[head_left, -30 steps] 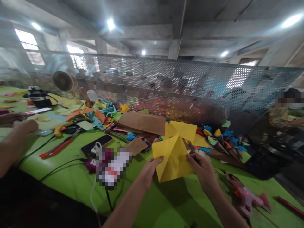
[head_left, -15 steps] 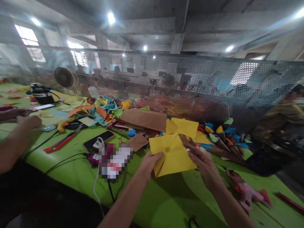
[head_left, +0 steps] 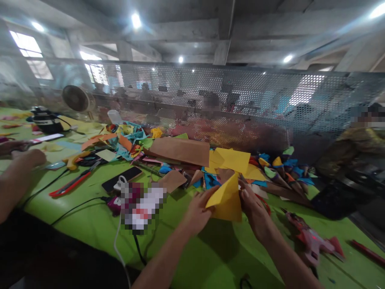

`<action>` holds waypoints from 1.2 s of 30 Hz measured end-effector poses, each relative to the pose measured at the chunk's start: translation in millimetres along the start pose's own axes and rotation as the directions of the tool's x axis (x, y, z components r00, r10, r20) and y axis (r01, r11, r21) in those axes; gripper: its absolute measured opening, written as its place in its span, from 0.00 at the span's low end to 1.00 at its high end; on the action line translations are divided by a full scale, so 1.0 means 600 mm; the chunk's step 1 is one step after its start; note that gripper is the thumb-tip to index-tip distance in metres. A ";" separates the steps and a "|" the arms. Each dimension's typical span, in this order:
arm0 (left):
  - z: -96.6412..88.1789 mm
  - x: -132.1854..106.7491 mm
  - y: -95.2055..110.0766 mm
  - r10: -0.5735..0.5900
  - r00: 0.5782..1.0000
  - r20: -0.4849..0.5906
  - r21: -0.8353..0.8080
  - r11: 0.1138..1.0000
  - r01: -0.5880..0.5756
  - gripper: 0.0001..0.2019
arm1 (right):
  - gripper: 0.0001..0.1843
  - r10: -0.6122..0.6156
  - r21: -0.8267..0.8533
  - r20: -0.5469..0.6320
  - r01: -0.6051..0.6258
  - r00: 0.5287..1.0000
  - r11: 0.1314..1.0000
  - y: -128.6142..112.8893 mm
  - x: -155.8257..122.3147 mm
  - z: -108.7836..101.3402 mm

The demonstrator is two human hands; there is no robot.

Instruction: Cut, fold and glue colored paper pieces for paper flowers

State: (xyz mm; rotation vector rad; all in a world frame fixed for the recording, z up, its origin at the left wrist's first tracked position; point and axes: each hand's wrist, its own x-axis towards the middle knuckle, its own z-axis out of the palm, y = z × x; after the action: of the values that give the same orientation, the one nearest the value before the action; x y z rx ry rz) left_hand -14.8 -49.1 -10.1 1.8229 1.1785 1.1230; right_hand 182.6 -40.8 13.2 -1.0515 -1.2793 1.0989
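Observation:
A folded sheet of yellow paper (head_left: 229, 198) is held up over the green table, creased, with one flap standing toward the upper right. My left hand (head_left: 200, 210) is closed on its left edge, fingers behind the sheet. At the right edge my right hand (head_left: 254, 208) pinches the same paper, its thumb raised; some fingertips are hidden. Just behind that hand shows a curved red piece (head_left: 266, 204), mostly covered, whose kind I cannot make out. More yellow sheets (head_left: 233, 159) lie beyond, beside a large piece of brown paper (head_left: 180, 151).
A pink glue gun (head_left: 314, 239) lies to the right. Small paper cones (head_left: 278, 162) are piled behind it. Left are a phone (head_left: 122, 179), a power strip (head_left: 114, 204) with cables, red-handled pliers (head_left: 73, 182) and a co-worker's hands (head_left: 30, 157). A perforated metal screen (head_left: 180, 100) borders the back.
The yellow paper has gone from nearly flat to folded, its left part turned up toward the right. My left hand has moved right, nearer my right hand. The view has shifted slightly.

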 end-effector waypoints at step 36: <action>-0.005 0.012 -0.018 -0.336 0.916 -0.219 -0.414 0.882 0.225 0.11 | 0.21 -0.117 -0.215 0.136 0.144 0.984 0.966 -0.006 0.004 0.005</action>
State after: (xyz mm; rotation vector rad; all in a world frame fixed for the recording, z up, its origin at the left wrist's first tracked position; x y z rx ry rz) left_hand -19.8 -38.4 -15.9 1.1756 1.2366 1.3600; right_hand 179.4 -39.0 16.9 -1.0612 -1.5774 0.9455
